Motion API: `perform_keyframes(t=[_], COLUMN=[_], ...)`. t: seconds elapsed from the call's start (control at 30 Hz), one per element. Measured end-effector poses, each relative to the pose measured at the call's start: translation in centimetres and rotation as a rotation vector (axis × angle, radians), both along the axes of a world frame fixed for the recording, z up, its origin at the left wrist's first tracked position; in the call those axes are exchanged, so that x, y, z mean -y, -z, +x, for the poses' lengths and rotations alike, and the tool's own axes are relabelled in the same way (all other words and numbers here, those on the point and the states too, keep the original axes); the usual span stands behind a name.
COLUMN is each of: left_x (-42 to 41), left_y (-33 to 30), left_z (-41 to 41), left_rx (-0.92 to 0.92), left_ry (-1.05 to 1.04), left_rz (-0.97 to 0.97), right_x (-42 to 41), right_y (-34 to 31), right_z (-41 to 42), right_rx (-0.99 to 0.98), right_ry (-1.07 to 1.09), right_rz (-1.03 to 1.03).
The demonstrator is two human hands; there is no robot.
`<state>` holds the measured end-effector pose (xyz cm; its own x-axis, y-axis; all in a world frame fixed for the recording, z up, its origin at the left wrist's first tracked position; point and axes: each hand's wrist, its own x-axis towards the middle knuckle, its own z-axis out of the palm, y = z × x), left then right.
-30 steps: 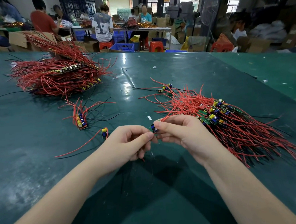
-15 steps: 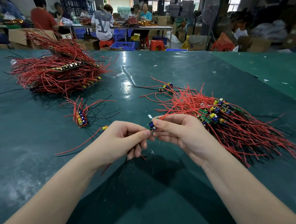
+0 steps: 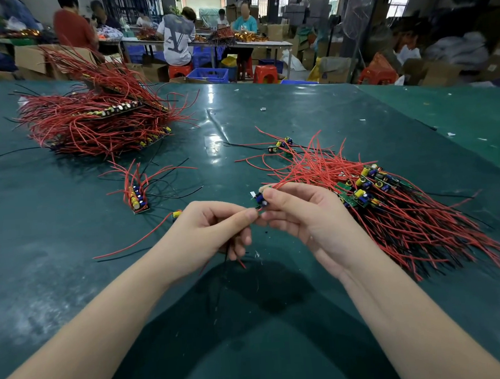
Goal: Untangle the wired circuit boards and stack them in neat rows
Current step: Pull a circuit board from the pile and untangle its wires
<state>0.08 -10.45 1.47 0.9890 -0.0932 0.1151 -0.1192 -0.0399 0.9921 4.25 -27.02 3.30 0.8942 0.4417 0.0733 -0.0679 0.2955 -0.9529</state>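
Above the green table (image 3: 74,285), small green circuit board (image 3: 259,200) with blue capacitor, right hand (image 3: 308,224) grip pinching it, left hand (image 3: 207,235) pinching its wires

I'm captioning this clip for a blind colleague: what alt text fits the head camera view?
Two bare hands meet over a green table: the right hand pinches a small circuit board, the left hand pinches its wires. A loose tangle of red-wired boards lies right, a large stacked heap far left.
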Motion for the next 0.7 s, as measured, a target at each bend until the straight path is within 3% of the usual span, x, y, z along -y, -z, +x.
perform_keyframes(t=[0.13,0.5,0.7], left_x=[0.19,-0.15,-0.14], left_y=[0.21,0.01,0.33], left_z=[0.0,-0.08,0.08], left_rx=[-0.069,-0.007,-0.037], left_ry=[0.058,0.061,0.063], left_rz=[-0.114,0.035,0.001], right_x=[0.39,0.91,0.94], right_y=[0.01,-0.15,0.08], right_z=[0.33,0.46,0.84], right_rx=[0.009,-0.06,-0.09], right_ry=[0.063,-0.133,-0.015], right_rz=[-0.025,-0.004,0.013])
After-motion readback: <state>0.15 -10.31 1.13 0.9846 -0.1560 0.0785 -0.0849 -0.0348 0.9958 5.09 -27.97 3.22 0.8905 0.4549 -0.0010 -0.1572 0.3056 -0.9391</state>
